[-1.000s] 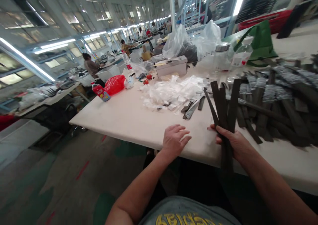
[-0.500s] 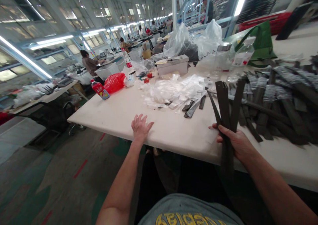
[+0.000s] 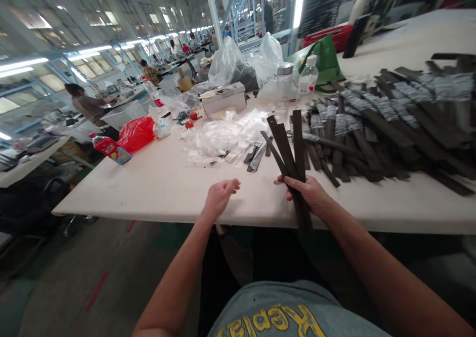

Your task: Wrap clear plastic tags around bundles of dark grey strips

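Observation:
Several flat dark strips (image 3: 296, 153) are gripped in my right hand (image 3: 310, 194), fanned apart at the top and bunched below the thumb. Their lower ends hang over the table's front edge. My left hand (image 3: 220, 197) is over the table, left of the strips and apart from them. Its fingers are curled together toward the right; whether anything small is between them I cannot make out. Beyond the hands lies a heap of thin white plastic wrappers (image 3: 215, 136), with a few short dark strips (image 3: 256, 157) at its right side.
To the right spreads a big pile of dark strips bundled with grey wrapping (image 3: 375, 123). A red bag (image 3: 137, 132) and a red-labelled bottle (image 3: 110, 148) stand near the table's (image 3: 148, 190) left end. A box (image 3: 224, 100), a jar (image 3: 284, 86) and a green bag (image 3: 325, 64) are behind.
My left hand has gone from spread fingers to curled ones. My right hand keeps hold of the strips. The view has turned right, so the table's contents appear further left.

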Motion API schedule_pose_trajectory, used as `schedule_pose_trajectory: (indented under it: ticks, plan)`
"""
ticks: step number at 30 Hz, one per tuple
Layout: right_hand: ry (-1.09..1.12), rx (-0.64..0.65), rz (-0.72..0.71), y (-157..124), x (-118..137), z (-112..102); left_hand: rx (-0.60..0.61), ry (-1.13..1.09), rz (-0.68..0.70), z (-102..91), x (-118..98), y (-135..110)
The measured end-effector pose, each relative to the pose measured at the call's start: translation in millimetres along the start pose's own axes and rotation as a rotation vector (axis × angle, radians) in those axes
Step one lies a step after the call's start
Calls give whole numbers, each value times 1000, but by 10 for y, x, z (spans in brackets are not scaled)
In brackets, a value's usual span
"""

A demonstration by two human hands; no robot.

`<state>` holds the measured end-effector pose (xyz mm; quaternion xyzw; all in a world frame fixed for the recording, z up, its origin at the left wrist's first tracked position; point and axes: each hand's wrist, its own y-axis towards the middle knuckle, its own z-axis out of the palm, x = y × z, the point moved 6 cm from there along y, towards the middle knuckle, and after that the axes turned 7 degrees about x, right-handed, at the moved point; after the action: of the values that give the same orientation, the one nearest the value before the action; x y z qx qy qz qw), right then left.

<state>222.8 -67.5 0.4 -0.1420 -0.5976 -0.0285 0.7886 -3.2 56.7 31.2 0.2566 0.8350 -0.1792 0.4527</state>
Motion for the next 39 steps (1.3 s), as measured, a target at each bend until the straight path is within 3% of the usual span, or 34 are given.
schedule_pose_trajectory:
  ticks: [2, 4, 6, 9, 12, 16, 19, 22, 27, 33, 39]
  plan:
    - [-49, 26, -12, -49, 89, 39, 187, 11, 20, 442, -165, -7]
    - [-100, 53, -39, -91, 170, 58, 322, -28, 25, 758, -305, -12]
    - [-139, 76, -71, -116, 231, 56, 410, -107, 16, 962, -405, 3]
    - [-180, 105, -109, -128, 283, 30, 463, -214, 0, 1123, -485, 60]
    - [-258, 69, -142, -175, 321, -39, 422, -338, -45, 1168, -487, 136]
    - [-347, -117, -192, -437, 331, -216, 259, -598, -155, 1116, -407, 231]
    - [-345, -202, -136, -759, 165, -337, 116, -860, -222, 1059, -339, 279]
    - [-378, -221, -59, -1090, -95, -415, 51, -1042, -287, 1059, -296, 296]
    - [-380, -107, -28, -1413, -409, -363, 111, -1170, -348, 1167, -334, 256]
    - [-380, -45, 0, -1454, -491, -309, 146, -1192, -364, 1231, -432, 177]
    - [-787, -83, -204, -1482, -295, -335, 164, -1186, -329, 1236, -458, 137]
